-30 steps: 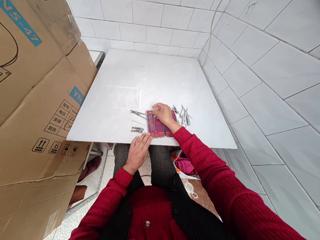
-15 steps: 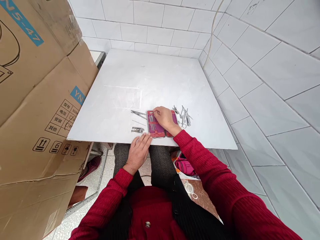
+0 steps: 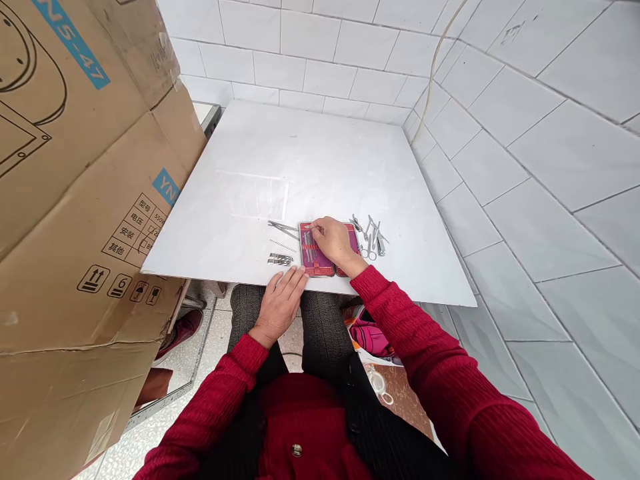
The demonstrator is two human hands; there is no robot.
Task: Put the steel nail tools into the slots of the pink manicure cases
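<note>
An open manicure case (image 3: 324,267) with red trim and purple lining lies near the table's front edge. Slim metal tools (image 3: 309,247) sit under the red loops of its left half. Over that case, my right hand (image 3: 333,240) has its fingers pinched together; whatever they grip is too small to make out. My left hand (image 3: 283,300) lies flat across the table edge, fingers stretched, fingertips by the case's lower left corner. Left of the case are nail clippers (image 3: 280,259), a thin tool (image 3: 283,245) and a plier-like tool (image 3: 283,228).
Right of the case lie small scissors (image 3: 369,252) and several metal tools (image 3: 379,237) on the white table (image 3: 350,160). A large cardboard box (image 3: 100,200) borders the left side. Tiled walls (image 3: 500,167) stand behind and to the right.
The view has shifted slightly, so the table and case appear a little further right. My right hand remains pinched over the case, its fingers slightly lower; my left hand stays flat.
</note>
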